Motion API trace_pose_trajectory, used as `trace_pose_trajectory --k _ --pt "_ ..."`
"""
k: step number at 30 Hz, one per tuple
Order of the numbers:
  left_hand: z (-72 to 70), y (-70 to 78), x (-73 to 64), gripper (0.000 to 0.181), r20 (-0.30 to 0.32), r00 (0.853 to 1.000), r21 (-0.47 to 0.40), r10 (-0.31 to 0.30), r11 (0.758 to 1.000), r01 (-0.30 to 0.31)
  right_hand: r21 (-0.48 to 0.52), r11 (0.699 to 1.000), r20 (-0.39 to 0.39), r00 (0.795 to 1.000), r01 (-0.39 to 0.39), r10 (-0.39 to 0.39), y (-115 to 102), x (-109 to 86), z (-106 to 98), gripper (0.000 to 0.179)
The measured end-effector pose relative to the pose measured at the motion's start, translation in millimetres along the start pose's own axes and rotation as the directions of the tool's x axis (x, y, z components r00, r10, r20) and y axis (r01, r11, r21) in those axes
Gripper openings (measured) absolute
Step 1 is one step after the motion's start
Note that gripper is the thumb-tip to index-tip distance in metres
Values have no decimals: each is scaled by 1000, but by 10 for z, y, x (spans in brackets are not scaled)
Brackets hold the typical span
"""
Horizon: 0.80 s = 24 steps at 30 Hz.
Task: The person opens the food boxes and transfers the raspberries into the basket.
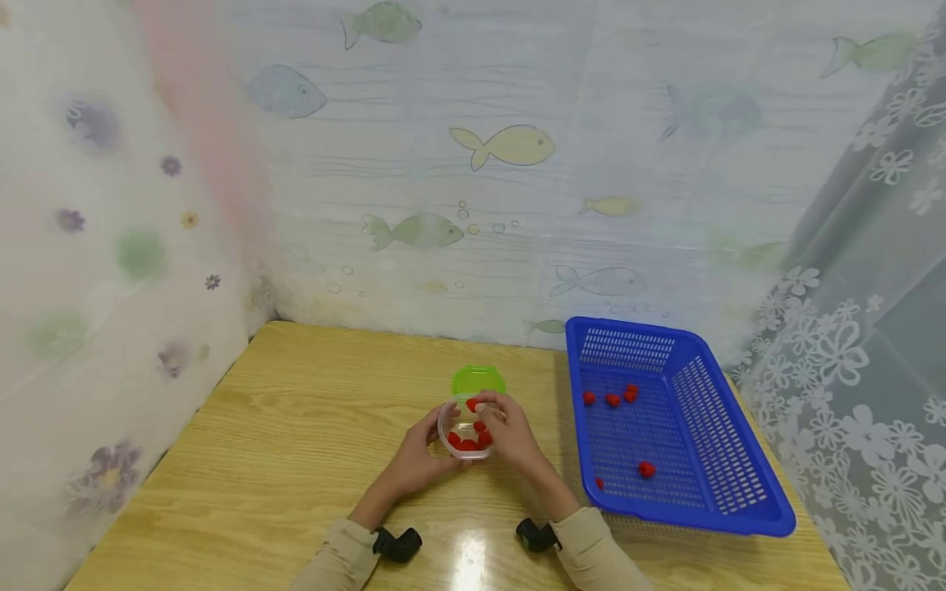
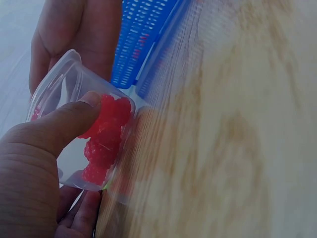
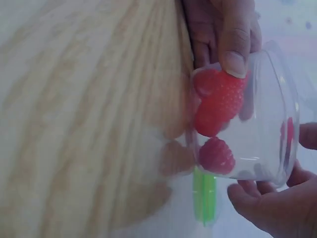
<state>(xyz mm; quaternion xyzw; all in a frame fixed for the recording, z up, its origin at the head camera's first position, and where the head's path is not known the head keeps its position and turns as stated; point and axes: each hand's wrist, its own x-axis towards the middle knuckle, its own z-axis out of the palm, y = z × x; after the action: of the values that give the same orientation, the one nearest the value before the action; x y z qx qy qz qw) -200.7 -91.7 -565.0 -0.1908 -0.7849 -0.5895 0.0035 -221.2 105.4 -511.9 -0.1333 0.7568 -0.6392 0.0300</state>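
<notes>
Head view: right fingers [image 1: 493,400] pinch a bright red raspberry [image 1: 472,405] while left fingers [image 1: 443,467] grip a see-through tub [image 1: 467,425].

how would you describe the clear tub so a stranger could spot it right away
On the wooden table, look left of the big blue basket. There the left hand holds the clear tub, with a green lid just beyond it. Unlike basket and lid, the tub is see-through, with red berries showing inside.
</notes>
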Motion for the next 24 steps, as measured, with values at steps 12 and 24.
trace_pose_trajectory --k 12,24 --pt "-6 18 13 93 2 1000 19 -4 1000 4 15 997 -138 988 74 -71 -174 -46 -38 24" --pt "6 11 -7 91 -5 999 4 32 999 -32 52 995 11 996 87 -87 -462 -211 -13 22"
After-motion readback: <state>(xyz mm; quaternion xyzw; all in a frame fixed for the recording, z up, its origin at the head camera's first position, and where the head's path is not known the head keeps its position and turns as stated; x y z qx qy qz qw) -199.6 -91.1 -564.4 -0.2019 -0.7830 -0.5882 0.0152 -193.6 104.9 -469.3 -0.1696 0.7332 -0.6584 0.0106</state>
